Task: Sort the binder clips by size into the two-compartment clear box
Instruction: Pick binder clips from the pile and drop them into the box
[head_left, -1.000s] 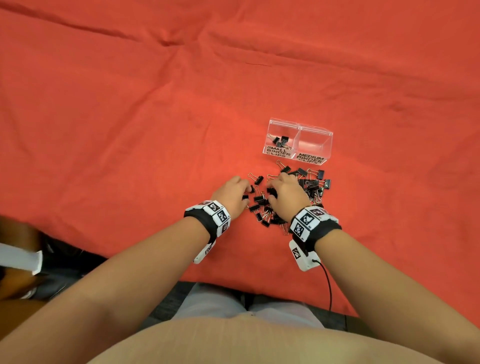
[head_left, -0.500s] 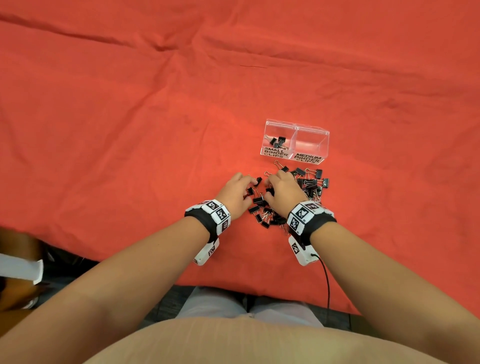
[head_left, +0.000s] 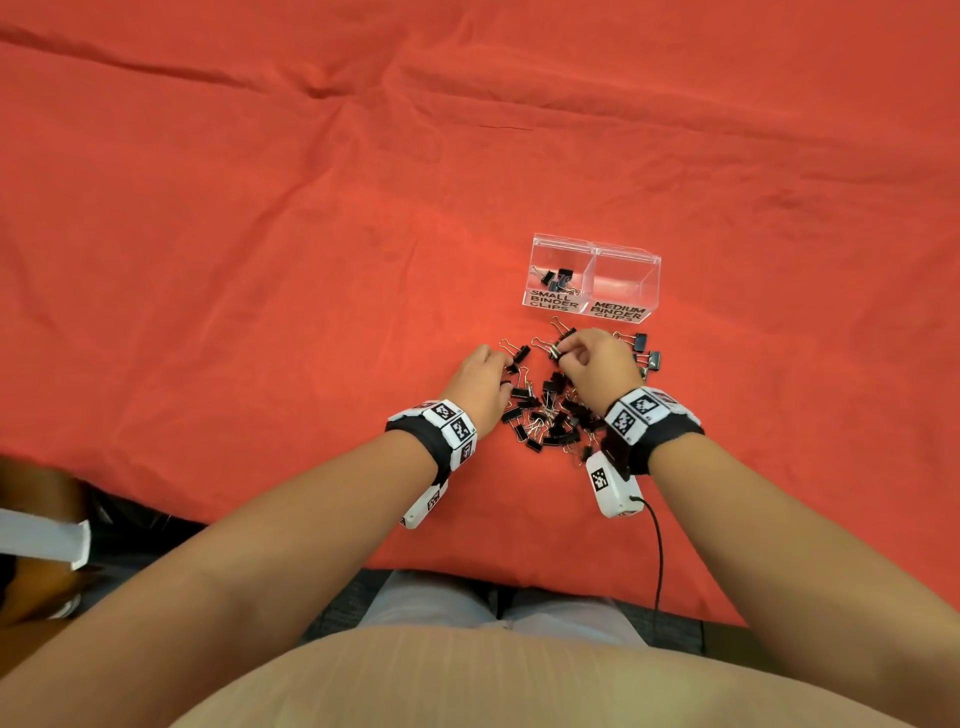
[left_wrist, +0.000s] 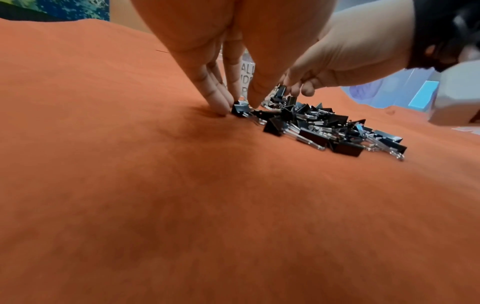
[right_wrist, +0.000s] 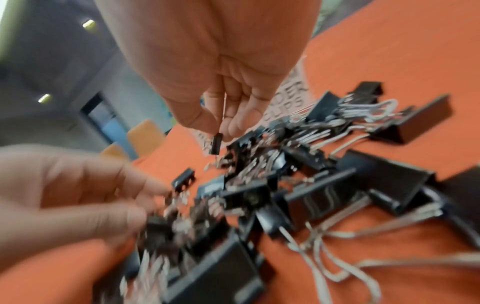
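— Two hands work at once, so which step do we have now?

— We are in the picking step. Our right hand (head_left: 592, 358) is above the far side of the pile of binder clips (head_left: 550, 410), and its thumb and fingers (right_wrist: 233, 121) pinch a small clip (right_wrist: 216, 144) by the wire handle, so it hangs clear of the heap. Our left hand (head_left: 480, 382) is at the left edge of the pile; its fingertips (left_wrist: 221, 102) close around another small clip (left_wrist: 240, 109) that lies on the red cloth (head_left: 260, 260).

— And where must they go?

— Into the clear box (head_left: 649, 270), just beyond the pile. The left compartment, labelled for small clips, has a few inside; the right one, for medium clips, looks empty to us.

— So the next move?

— We judge that the right hand must carry its clip forward over the left compartment and open the fingers there. The left hand must first lift its clip without dragging the neighbours.
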